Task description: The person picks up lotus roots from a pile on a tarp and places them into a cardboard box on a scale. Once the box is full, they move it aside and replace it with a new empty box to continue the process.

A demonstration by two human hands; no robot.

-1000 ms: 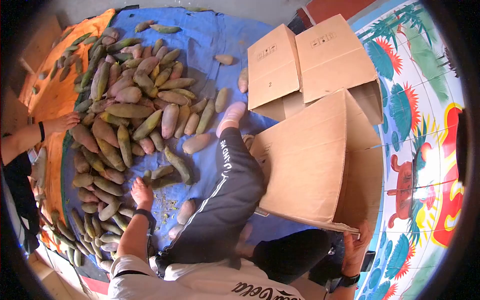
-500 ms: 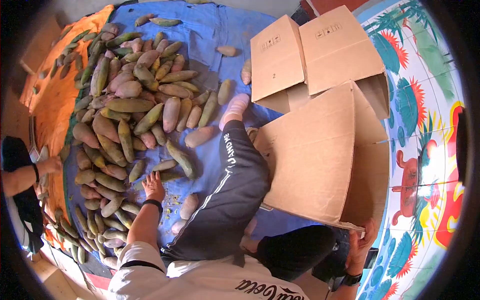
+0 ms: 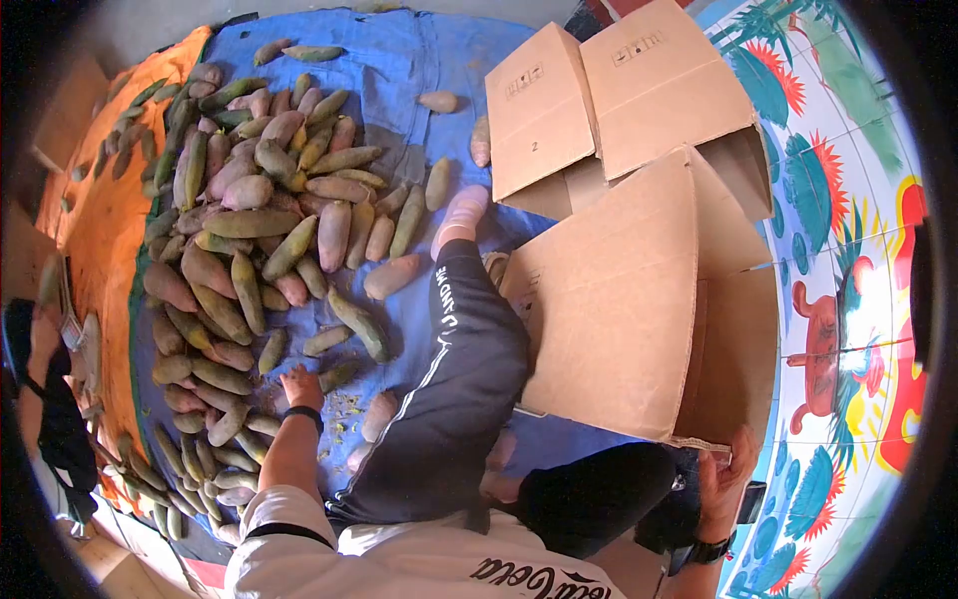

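Note:
My left hand (image 3: 300,388) is low over the blue sheet (image 3: 414,130), its fingers apart and nothing visibly held. A dark green, cucumber-like vegetable (image 3: 339,375) lies just right of its fingertips, and a shorter one (image 3: 272,351) lies just beyond them. The large pile of long green and pinkish-brown vegetables (image 3: 239,222) spreads ahead and to the left. On the right, my right hand (image 3: 726,469) grips the lower corner of an opened cardboard box (image 3: 609,299), which is tilted against my bent leg.
Two more cardboard boxes (image 3: 544,115) stand at the upper right, beside a painted tile wall (image 3: 823,250). My outstretched leg (image 3: 464,349) lies between pile and box. At the left edge another person's arm (image 3: 38,364) is near an orange sheet (image 3: 110,225) bearing more vegetables.
My left hand has drawn slightly left and back from the dark green vegetable. The right hand stays on the box corner. The other person's arm has swung away from the orange sheet's edge.

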